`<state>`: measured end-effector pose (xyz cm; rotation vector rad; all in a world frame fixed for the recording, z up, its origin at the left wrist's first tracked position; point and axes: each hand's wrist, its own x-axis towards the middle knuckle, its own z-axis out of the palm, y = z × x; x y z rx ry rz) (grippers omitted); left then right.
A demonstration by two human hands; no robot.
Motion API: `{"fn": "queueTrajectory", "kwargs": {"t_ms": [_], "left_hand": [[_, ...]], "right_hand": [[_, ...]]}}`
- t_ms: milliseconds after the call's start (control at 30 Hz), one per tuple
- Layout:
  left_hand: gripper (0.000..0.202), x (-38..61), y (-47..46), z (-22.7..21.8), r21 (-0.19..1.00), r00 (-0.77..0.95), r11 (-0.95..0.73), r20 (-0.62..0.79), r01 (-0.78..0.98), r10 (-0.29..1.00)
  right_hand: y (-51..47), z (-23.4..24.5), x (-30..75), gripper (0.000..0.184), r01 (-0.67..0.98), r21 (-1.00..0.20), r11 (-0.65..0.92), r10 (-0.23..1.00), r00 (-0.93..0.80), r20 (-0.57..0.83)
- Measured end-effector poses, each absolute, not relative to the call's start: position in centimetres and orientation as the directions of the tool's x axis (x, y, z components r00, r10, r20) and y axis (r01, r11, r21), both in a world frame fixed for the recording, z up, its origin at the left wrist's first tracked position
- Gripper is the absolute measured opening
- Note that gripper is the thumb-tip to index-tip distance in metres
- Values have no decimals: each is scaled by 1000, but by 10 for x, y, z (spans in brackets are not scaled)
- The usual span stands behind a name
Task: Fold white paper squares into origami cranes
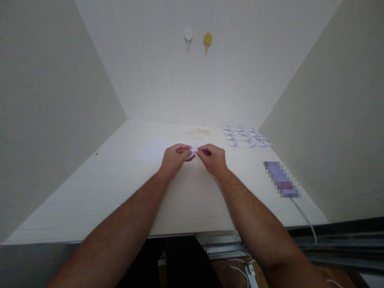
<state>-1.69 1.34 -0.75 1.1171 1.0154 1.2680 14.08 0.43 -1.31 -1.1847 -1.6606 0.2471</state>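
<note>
Already folded: paper cranes [248, 139], in rows
White paper [194, 147]: apparently unfinished
Left hand [174, 157]: pinching paper
Right hand [215, 157]: likewise

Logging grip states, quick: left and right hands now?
Left hand: closed, holding folded paper.
Right hand: closed, fingertips pinching the same paper.

Left hand [177, 156], right hand [213, 157] pinching white paper piece [194, 148] over table [192, 200]; paper cranes [248, 139] in rows, far right.
</note>
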Motion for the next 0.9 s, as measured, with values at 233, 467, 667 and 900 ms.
{"fn": "queueTrajectory", "kwargs": {"t_ms": [233, 467, 667, 900], "left_hand": [[31, -16, 15, -8, 989, 48, -18, 26, -147, 999], [34, -17, 17, -9, 986, 63, -14, 24, -168, 998], [37, -19, 21, -14, 994, 121, 17, -4, -105, 993], [30, -18, 18, -9, 1000, 142, -16, 17, -6, 990]], "right_hand": [[3, -14, 139, 18, 466, -782, 413, 860, 84, 504], [4, -15, 137, 17, 386, -849, 360, 893, 119, 433], [18, 15, 177, 17, 403, -896, 184, 836, 416, 359], [16, 58, 314, 17, 668, -731, -139, 698, 589, 406]]}}
